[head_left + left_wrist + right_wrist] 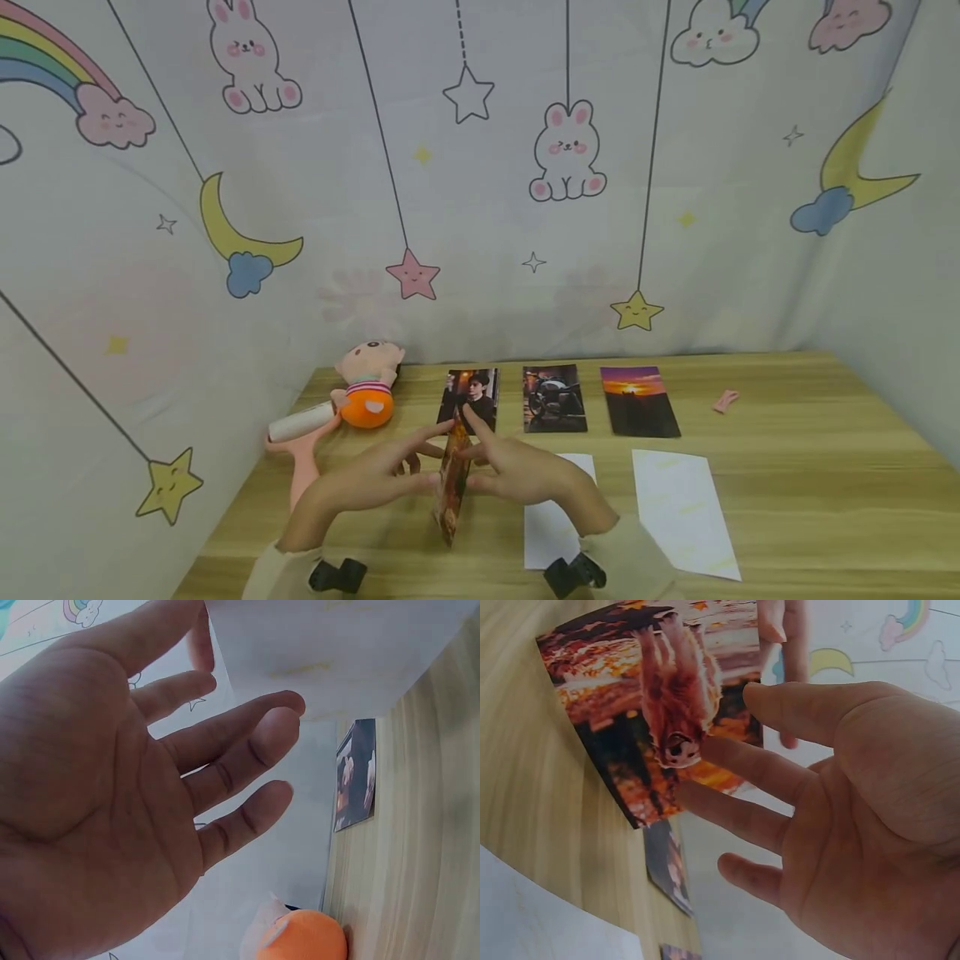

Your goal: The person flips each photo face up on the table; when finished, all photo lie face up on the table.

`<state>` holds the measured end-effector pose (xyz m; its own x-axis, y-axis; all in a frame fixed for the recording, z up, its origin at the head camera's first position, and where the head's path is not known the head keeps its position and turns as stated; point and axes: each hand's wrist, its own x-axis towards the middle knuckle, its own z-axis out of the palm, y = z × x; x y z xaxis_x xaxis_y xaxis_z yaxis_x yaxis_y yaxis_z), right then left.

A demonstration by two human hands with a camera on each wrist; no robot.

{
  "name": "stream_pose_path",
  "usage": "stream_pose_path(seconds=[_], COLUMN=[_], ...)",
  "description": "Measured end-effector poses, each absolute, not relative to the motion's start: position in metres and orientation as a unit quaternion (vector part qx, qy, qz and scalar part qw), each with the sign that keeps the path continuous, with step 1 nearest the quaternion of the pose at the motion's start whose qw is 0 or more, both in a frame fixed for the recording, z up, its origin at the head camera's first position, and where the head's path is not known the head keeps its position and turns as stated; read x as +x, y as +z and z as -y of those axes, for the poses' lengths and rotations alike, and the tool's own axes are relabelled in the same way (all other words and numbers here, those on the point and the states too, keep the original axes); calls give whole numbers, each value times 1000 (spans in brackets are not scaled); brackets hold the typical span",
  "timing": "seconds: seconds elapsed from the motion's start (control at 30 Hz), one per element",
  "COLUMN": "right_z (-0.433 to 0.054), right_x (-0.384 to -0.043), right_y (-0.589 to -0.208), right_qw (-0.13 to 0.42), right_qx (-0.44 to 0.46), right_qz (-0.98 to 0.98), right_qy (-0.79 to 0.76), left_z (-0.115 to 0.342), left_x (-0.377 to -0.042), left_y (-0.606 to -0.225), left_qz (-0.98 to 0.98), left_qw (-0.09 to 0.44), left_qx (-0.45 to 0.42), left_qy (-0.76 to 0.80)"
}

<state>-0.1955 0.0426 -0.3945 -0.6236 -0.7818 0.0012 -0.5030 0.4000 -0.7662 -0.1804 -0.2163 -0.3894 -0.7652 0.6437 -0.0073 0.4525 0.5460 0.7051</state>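
Note:
A photo print [453,487] of a dog among autumn leaves stands on edge between my two hands, seen nearly edge-on from the head. My left hand [367,477] is on its white back, fingers extended and spread, fingertips at the surface in the left wrist view. On the picture side is my right hand [517,468]. Its straight fingers touch the dog picture [679,697], with the thumb tip near one edge. Behind the print lies a portrait photo [486,392], partly covered by the fingers. Beside it are a motorcycle photo [553,400] and a sunset photo [639,402].
Two white sheets [686,512] lie at the front right, one partly under my right forearm. A plush toy [367,392] and a pink lint roller [302,454] are at the left. A small pink clip [725,401] lies far right. A printed curtain [480,208] backs the table.

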Motion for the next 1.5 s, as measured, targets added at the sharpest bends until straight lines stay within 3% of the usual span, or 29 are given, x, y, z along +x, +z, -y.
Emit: stream_pose_path(seconds=[0.3, 0.57, 0.8, 1.07, 1.3, 1.5], right_z=[-37, -34, -35, -41, -44, -50], right_x=[-196, -196, -196, -197, -197, -193], right_y=[-412, -418, -418, -416, -419, -420], right_qw=[251, 281, 293, 276, 232, 229], right_qx=[-398, -380, -389, -386, -397, -387], right_qz=[-817, -838, -835, -851, -854, -859], right_qy=[-334, -271, -256, -225, -243, -244], left_z=[223, 236, 244, 244, 241, 237], left_x=[-181, -182, -185, -192, -193, -189], left_y=[-389, -390, -392, -397, -399, -403], left_qz=[-873, -882, -886, -883, -880, -885], left_qw=[132, 109, 131, 174, 173, 186], left_qx=[312, 322, 319, 315, 338, 331], left_qy=[350, 326, 311, 302, 285, 271])
